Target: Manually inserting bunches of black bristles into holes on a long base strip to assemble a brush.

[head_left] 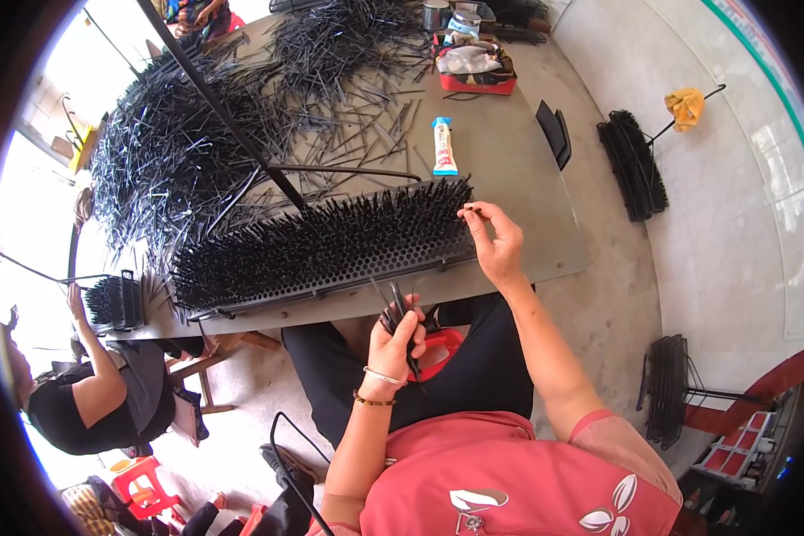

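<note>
A long black perforated rack (366, 270) lies along the near edge of the table, packed with upright black strips (322, 232). Rows of bare holes show along its near side, toward the right. Below that side, my left hand (397, 338) is closed around a bunch of thin black strips (397, 308), their ends poking out above and below the fist. My right hand (498, 243) pinches at the rack's right end, thumb against fingertips. Something small and dark shows at those fingertips, too small to name.
Large heaps of loose black strips (170, 152) cover the table's far left. A wrapped snack bar (444, 147) and a red tray (478, 85) lie beyond the rack. A dark rod (232, 116) slants above it. A co-worker (98, 384) sits at the left beside a smaller rack (116, 302).
</note>
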Motion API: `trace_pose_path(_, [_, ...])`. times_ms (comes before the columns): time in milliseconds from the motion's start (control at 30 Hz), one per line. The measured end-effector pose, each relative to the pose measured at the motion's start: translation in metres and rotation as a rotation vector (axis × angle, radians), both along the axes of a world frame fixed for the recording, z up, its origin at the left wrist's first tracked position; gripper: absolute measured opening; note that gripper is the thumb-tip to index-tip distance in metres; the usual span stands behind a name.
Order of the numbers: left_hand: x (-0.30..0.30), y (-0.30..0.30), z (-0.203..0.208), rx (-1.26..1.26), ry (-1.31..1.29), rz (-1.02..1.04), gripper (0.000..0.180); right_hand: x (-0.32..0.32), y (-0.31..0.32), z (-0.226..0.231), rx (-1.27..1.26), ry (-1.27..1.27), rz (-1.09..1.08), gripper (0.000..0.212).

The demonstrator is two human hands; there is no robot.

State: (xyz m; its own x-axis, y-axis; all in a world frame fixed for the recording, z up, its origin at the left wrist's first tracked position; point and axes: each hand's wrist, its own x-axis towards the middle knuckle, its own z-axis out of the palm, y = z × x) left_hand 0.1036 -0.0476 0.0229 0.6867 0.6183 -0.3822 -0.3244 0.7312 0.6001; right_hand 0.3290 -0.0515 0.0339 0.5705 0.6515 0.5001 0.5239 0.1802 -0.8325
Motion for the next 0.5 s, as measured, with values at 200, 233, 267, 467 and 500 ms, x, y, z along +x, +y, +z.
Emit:
trace_pose_path(200, [-0.009, 0.008, 0.007, -0.068, -0.044, 0.001, 0.029, -0.002, -0.001, 0.005, -0.02, -0.092, 0.028, 0.01])
trace_pose_path(233, [-0.009, 0.007, 0.007, -0.068, -0.045, 0.003, 0.029, -0.003, -0.001, 0.006, -0.028, -0.129, 0.037, 0.01])
trace_pose_path(267, [-0.008, 0.004, 0.006, -0.086, -0.044, -0.024, 0.03, -0.004, 0.0, 0.006, -0.027, -0.129, 0.039, 0.01])
trace_pose_path(467, [-0.005, -0.003, 0.007, -0.122, -0.058, -0.11, 0.031, -0.008, 0.003, -0.003, 0.023, -0.07, 0.03, 0.009])
trace_pose_path(500, [-0.005, -0.004, 0.007, -0.122, -0.058, -0.11, 0.031, -0.007, 0.003, -0.004, 0.019, -0.175, 0.004, 0.01])
